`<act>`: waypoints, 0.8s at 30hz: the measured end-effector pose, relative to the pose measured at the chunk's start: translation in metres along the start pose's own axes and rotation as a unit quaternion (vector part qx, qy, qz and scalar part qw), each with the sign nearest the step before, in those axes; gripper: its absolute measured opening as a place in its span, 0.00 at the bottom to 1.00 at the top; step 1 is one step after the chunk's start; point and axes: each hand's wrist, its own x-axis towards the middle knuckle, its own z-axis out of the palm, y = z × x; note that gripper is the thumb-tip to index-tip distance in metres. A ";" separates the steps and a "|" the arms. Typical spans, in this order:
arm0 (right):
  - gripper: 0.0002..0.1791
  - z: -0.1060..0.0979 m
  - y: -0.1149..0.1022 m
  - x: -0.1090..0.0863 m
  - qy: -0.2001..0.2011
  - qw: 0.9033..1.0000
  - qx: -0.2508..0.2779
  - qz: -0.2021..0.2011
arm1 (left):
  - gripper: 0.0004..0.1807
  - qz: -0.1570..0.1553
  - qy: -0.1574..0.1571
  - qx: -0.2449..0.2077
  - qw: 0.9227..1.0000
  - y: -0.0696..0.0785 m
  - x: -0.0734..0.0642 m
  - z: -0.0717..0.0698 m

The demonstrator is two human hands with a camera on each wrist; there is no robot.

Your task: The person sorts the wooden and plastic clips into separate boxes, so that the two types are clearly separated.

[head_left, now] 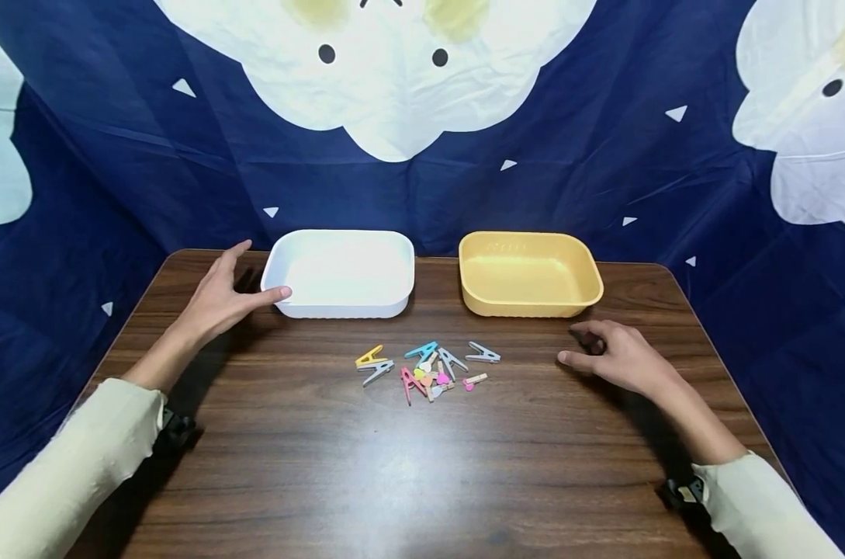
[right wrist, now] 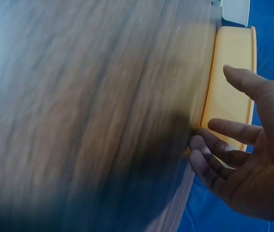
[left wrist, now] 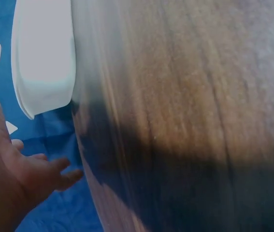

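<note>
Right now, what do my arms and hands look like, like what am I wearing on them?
Your left sleeve and right sleeve are plain, pale cream. A small black device sits at the left one's end; a dark device with a paler patch at the right's. Your left hand and right hand wear no gloves.

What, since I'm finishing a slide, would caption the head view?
Left hand by a white tub, right hand near a yellow tub, colourful pegs lying between the hands.
</note>
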 end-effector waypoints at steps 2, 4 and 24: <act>0.39 0.002 -0.004 0.002 -0.007 1.000 0.005 -0.008 | 0.73 0.003 0.001 -0.010 1.000 -0.001 0.001 0.001; 0.38 0.003 -0.008 0.004 -0.014 1.000 0.009 -0.016 | 0.73 0.007 0.002 -0.025 1.000 -0.002 0.002 0.003; 0.41 0.026 -0.043 0.023 -0.037 0.993 0.079 -0.077 | 0.73 0.010 -0.034 -0.170 0.985 -0.004 0.018 0.023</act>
